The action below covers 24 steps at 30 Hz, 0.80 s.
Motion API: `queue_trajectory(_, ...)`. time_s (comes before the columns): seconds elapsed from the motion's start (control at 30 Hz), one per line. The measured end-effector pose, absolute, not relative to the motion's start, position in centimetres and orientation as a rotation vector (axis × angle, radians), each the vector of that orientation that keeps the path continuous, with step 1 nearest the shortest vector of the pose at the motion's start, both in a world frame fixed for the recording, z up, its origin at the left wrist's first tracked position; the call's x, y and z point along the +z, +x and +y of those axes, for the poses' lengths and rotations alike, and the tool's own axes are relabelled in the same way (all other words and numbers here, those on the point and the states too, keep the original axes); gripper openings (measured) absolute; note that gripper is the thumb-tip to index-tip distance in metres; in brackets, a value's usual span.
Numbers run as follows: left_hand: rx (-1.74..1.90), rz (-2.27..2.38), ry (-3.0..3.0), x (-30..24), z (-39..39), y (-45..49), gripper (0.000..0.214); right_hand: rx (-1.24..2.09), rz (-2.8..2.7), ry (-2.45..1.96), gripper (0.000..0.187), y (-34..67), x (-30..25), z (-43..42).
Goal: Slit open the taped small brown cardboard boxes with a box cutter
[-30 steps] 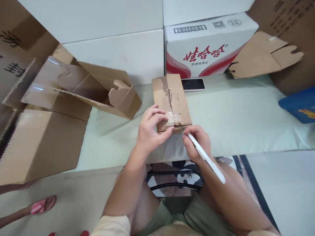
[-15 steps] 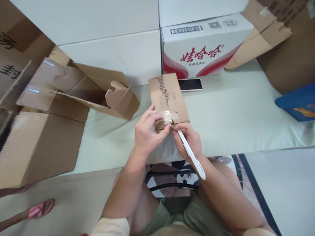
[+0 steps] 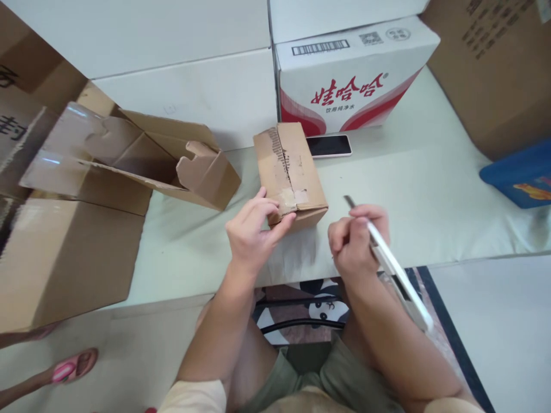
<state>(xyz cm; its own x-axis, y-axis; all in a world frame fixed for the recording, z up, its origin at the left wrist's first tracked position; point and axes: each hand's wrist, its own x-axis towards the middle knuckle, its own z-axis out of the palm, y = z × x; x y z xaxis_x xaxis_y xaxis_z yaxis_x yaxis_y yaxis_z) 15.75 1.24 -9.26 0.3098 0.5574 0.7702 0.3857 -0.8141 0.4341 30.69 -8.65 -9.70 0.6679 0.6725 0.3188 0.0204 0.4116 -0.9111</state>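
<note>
A small brown cardboard box (image 3: 293, 166) lies on the pale green table (image 3: 430, 195), taped along its top seam. My left hand (image 3: 252, 232) grips the box's near left corner, thumb on the front face and fingers on top. My right hand (image 3: 357, 241) is closed round a white utility knife (image 3: 394, 269), its short blade pointing up and away, a little to the right of the box and clear of it.
A black phone (image 3: 328, 145) lies behind the box. White cartons (image 3: 353, 74) are stacked at the back. Opened brown boxes (image 3: 129, 155) crowd the left, a large brown carton (image 3: 495, 69) the right, a blue object (image 3: 516, 178) at the right edge. Another person's sandalled foot (image 3: 73, 364) shows bottom left.
My right hand has pulled the knife away from the box's taped near end and moved right. The loose brown box at back right has left the view. My left hand stays on the box.
</note>
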Motion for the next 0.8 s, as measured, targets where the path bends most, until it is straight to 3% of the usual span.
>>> queue_trajectory(0.13, 1.755, 0.93, 2.383, -9.9, 1.2, 15.6, 0.012, 0.386, -0.639, -1.285, 0.028, 33.1, -11.0, -7.6)
queue_trajectory(0.23, 1.712, 0.929, 2.27, -10.3, 1.6, 15.5, 0.002, 0.417, -0.648, -1.296, 0.033, 34.0, -12.1, -6.4)
queue_trajectory(0.43, 1.408, 0.975, 2.144, -11.6, 2.5, 15.3, 0.045, 0.278, -0.672, -1.279, 0.045, 34.6, -12.8, -5.3)
queue_trajectory(0.6, 1.332, 0.94, 2.116, -12.0, 2.7, 14.7, 0.044, 0.324, -0.484, -1.338, 0.037, 35.6, -12.7, -5.2)
queue_trajectory(0.8, 1.106, 0.968, 2.023, -12.7, 2.9, 15.0, 0.063, 0.29, -0.627, -1.326, 0.05, 36.2, -13.4, -3.9)
